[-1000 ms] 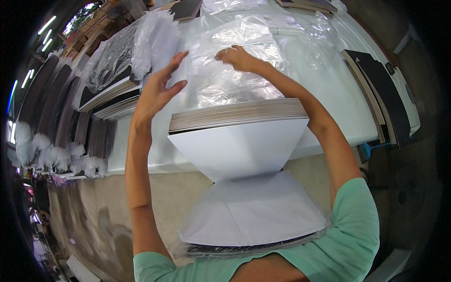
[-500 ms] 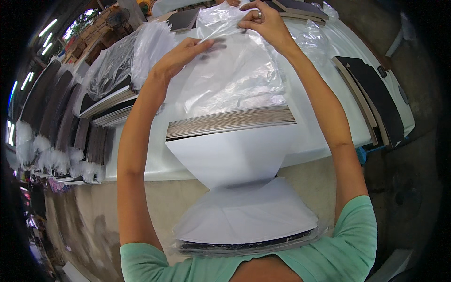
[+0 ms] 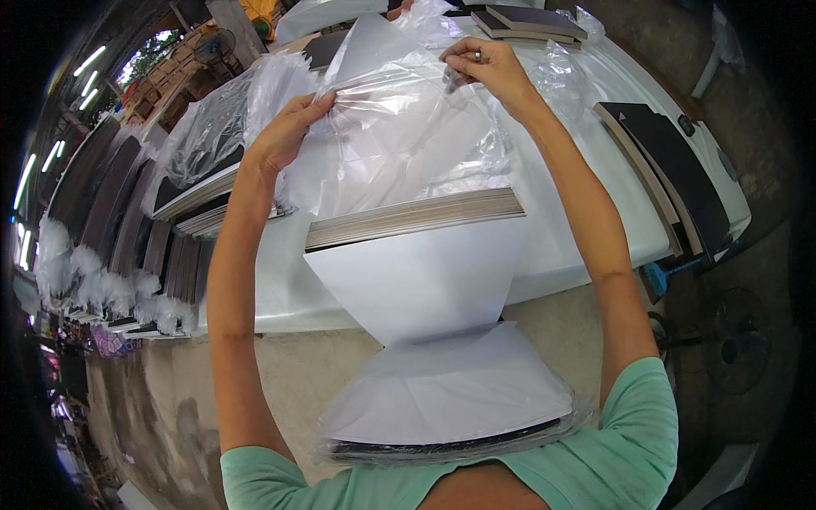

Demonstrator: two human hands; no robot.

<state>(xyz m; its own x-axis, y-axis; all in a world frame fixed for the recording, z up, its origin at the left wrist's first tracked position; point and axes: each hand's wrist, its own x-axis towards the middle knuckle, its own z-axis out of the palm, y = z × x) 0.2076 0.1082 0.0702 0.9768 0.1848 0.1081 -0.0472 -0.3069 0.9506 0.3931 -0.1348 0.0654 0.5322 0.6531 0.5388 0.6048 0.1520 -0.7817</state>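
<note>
Two hands pinch the clear plastic bag (image 3: 399, 144) above the card stack (image 3: 412, 219): your left hand (image 3: 285, 136) clenches the bag's left edge, your right hand (image 3: 489, 72) grips its top corner. Judged risk: the thin film could tear or snag on the stack's sharp front edge. Room is open right of the stack on the white surface (image 3: 578, 229); bagged piles (image 3: 204, 161) crowd its left.
</note>
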